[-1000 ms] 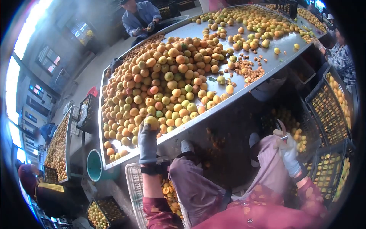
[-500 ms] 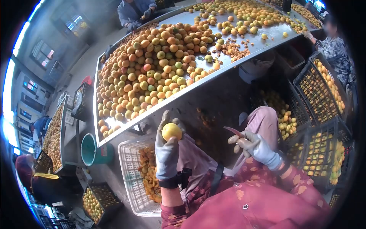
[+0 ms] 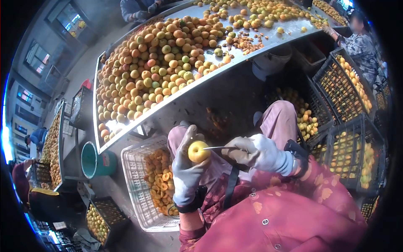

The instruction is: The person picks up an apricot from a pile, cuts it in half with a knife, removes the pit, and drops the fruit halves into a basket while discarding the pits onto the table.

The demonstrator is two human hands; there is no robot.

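A yellow apricot (image 3: 197, 153) is held upright in my left hand (image 3: 185, 174), its stem dimple facing right. My right hand (image 3: 262, 154) grips a small knife (image 3: 216, 148), and the tip of its thin blade meets the apricot beside the dimple. Both hands wear grey-coated white gloves, stained at the fingers. Below and left of my left hand, a white plastic basket (image 3: 133, 194) contains pitted apricot halves (image 3: 161, 183). In front of me, a metal-edged table (image 3: 138, 122) bears a large heap of whole apricots (image 3: 157, 69).
Black crates (image 3: 347, 166) of apricots stand at my right. A green bucket (image 3: 105, 164) and another crate (image 3: 110, 213) of apricots are on the left. Across the table a person (image 3: 138, 9) works; another person (image 3: 360, 50) sits at the far right.
My right hand has moved left and brought the knife blade to the apricot. The apricot has turned in my left hand so its dimple shows. The view has shifted slightly.
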